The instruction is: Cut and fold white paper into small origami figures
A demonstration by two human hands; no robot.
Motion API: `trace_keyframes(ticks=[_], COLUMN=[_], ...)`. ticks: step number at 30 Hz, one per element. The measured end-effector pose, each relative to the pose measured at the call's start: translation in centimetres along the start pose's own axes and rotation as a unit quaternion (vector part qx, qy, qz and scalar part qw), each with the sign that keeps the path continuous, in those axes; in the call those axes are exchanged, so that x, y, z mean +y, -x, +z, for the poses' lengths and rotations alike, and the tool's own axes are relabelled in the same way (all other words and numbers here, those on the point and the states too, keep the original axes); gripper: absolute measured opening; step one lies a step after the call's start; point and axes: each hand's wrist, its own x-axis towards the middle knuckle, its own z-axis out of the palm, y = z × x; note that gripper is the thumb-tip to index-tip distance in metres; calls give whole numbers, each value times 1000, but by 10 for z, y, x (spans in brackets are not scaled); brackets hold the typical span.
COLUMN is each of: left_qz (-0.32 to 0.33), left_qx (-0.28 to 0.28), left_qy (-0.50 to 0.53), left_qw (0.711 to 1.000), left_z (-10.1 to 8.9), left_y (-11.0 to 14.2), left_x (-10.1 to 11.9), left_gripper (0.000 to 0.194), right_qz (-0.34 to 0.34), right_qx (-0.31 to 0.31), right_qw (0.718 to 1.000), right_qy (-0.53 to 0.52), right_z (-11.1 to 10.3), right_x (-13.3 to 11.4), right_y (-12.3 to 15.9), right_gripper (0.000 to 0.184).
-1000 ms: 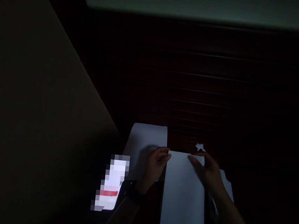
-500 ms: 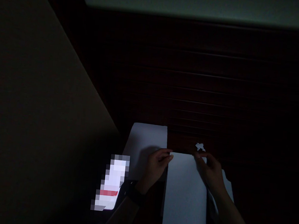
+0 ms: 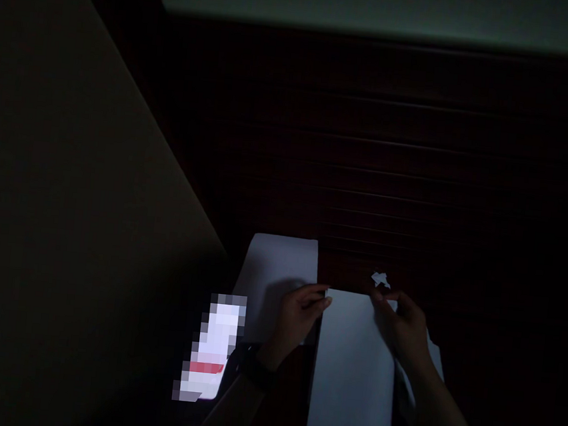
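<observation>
Between my hands is a white sheet of paper (image 3: 351, 373), its long sides running toward me. My left hand (image 3: 298, 318) pinches the sheet's far left corner between thumb and fingers; a dark band circles that wrist. At the far right corner my right hand (image 3: 404, 322) has its fingers closed on the paper's top edge, partly hiding it. Another white sheet (image 3: 277, 259) lies flat to the left, partly behind my left hand and in its shadow.
A lit phone screen (image 3: 213, 347), blurred out, glows at left. Small torn paper scraps (image 3: 381, 279) lie beyond my right hand. More white paper (image 3: 435, 358) shows beside my right forearm. A pale wall (image 3: 88, 207) rises at left; dark wood slats (image 3: 371, 141) stand behind.
The sheet in my hands has shifted slightly to the right, and its near edge has come into view at the bottom. Both hands have moved slightly right, keeping their grip.
</observation>
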Motion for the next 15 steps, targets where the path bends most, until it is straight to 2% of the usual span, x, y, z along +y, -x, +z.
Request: trace_keyframes(ticks=[4,10,15], left_qz=[8,13,13], left_qx=[-7,-13,-11], left_qy=[-6,-3,-6], left_qw=[1000,1000,1000], left_z=[-1,-1,-2], left_y=[0,-1,0], left_x=[0,-1,1], left_gripper=[31,29,25], right_qz=[22,-10,-5], right_qx=[-14,-17,-38], right_qw=[1000,1000,998], right_qy=[0,12,45], right_z=[0,0,-3], right_x=[2,-2,-3], right_y=[0,0,0], right_gripper=[34,34,33])
